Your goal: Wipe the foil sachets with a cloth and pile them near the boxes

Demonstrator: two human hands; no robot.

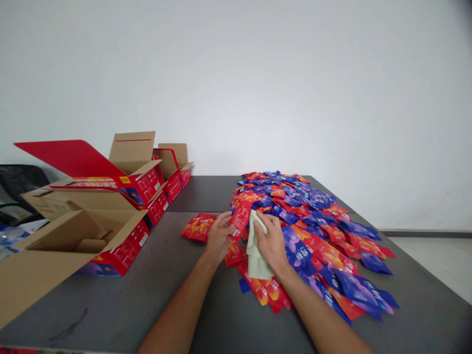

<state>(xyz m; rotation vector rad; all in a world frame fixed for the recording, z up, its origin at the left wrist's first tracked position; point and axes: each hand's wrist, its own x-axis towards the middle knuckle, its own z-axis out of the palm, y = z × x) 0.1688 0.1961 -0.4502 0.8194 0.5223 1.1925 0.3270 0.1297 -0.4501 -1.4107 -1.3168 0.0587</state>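
My left hand (220, 236) pinches a red packet (240, 220), its printed back turned toward me. Right beside it, my right hand (272, 240) grips a pale green cloth (257, 260) that hangs down over the packets below. The cloth's upper end is close against the red packet's right edge; whether they touch I cannot tell. A large spread of red and blue packets (306, 246) lies under and to the right of my hands. Left of my left hand rests a small group of red packets (199, 227).
An open red carton (125, 248) stands at the left with its flaps spread. Behind it more open red cartons (147, 184) form a row. A black chair (22, 184) is beyond the grey table (155, 300) at far left. The table's right edge borders the floor.
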